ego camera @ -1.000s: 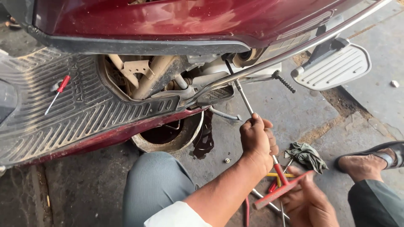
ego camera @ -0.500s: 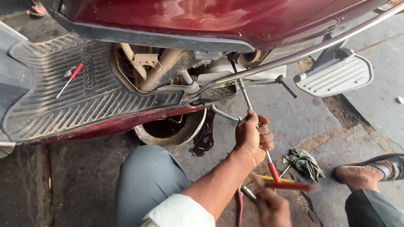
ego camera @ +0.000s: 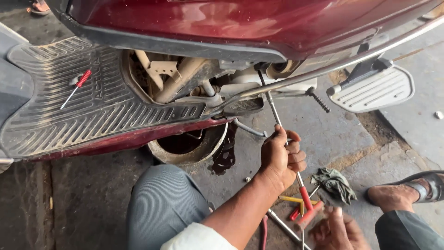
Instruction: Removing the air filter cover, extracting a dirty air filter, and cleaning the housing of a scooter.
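Since half a second back the right hand [ego camera: 336, 230] has slid up onto the red T-handle — fingers curled on it at 5 o'clock. Left hand [ego camera: 280, 159] is wrapped tight round the long T-wrench [ego camera: 273, 111] shaft, its tip up at 12 o'clock under the maroon scooter [ego camera: 240, 23], oil pan [ego camera: 189, 146] at 9.

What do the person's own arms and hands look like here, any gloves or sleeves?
Both hands are bare, no gloves, rings or watch visible. The left hand continues into a bare forearm up to a short white sleeve at the frame's bottom. The right hand shows only partly at the lower edge, blurred; its arm is out of view.
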